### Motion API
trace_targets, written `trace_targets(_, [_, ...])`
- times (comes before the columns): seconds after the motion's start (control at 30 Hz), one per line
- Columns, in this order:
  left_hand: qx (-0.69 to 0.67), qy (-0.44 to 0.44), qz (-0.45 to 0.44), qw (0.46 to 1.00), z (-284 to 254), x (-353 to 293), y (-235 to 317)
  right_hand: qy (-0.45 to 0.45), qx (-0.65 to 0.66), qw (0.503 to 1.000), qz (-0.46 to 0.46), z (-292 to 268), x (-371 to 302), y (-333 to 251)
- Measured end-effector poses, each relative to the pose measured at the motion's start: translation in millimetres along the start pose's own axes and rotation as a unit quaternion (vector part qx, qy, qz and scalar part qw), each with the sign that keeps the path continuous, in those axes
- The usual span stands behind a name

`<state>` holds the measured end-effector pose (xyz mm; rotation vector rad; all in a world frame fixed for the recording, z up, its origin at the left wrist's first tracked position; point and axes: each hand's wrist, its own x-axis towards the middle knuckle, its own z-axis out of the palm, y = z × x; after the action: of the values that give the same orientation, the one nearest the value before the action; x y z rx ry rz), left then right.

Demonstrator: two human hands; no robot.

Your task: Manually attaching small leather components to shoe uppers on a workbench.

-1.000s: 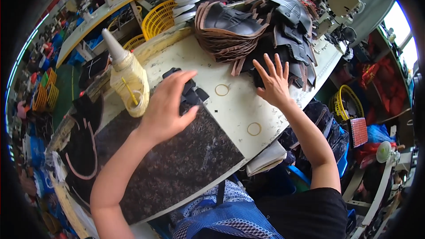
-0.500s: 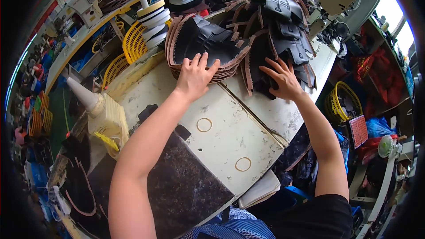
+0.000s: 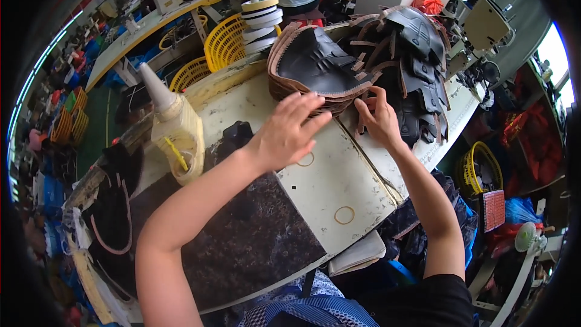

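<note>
- While the stack of black shoe uppers (image 3: 321, 63) sits near the far edge of the tabletop (image 3: 330, 184), the left hand (image 3: 287, 133) is at its front, grip loosely open, holding nothing visible
- Right hand (image 3: 381, 122) at the stack's right corner, grip half curled; cannot tell whether it has hold
- Cream nozzle bottle (image 3: 176, 122) near the tabletop's left edge

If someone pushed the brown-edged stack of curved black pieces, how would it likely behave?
The stack would probably shift layer by layer, since no binding shows. Its pieces seem flexible but shape-holding, as the top piece sits bowed. That piece's sheen suggests a somewhat slippery surface.
</note>
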<state>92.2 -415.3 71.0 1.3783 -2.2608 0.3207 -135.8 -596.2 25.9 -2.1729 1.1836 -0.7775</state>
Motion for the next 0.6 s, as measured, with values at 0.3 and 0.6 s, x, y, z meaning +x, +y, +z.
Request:
trace_targets(0.3, [-0.16, -0.041, -0.124, 0.978, -120.8, -223.7, 170.9, 0.061, -0.003, 0.997, -0.038, 93.9, 27.9, -5.7])
trace_targets(0.6, [0.187, -0.006, -0.484, 0.855, -232.0, -385.6, 144.5, 0.006, 0.221, 0.974, -0.059, 26.4, 8.8, 48.4])
